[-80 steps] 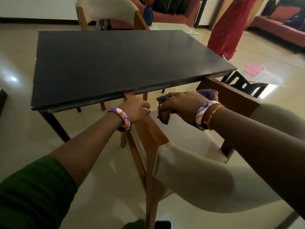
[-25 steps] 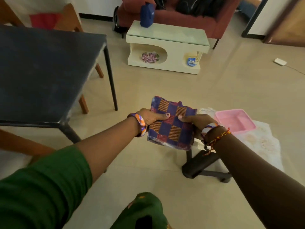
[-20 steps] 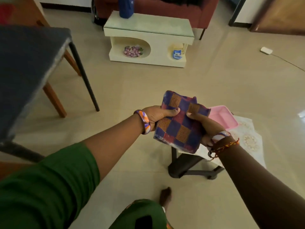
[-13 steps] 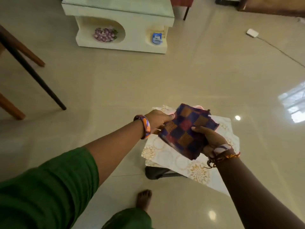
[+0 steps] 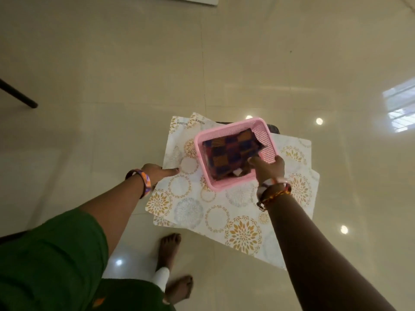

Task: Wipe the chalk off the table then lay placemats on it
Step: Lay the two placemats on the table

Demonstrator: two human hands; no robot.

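Head view: right hand (image 5: pixel 268 168) seemingly grasps cloth (image 5: pixel 231 152) in pink basket (image 5: pixel 263 133); left hand (image 5: pixel 157 172), fingers released, touches placemats (image 5: pixel 190 209), nearer them

The person wears a dark green short sleeve (image 5: pixel 56 254) on the left arm, ending just above the elbow; both forearms below it are bare. More green cloth (image 5: pixel 132 295), with a small orange mark on it, hangs just beside that sleeve, toward the feet. A broad glossy bangle (image 5: pixel 144 182) swirled in orange, purple and white, with a dark inner rim, circles the left wrist. The right wrist carries a similar pale swirled bangle (image 5: pixel 268 184), a plaited red and yellow thread (image 5: pixel 277 195) and a thin beaded strand (image 5: pixel 260 205). Both feet (image 5: pixel 168 245) are bare; a white strip (image 5: pixel 160 277) crosses the nearer one.
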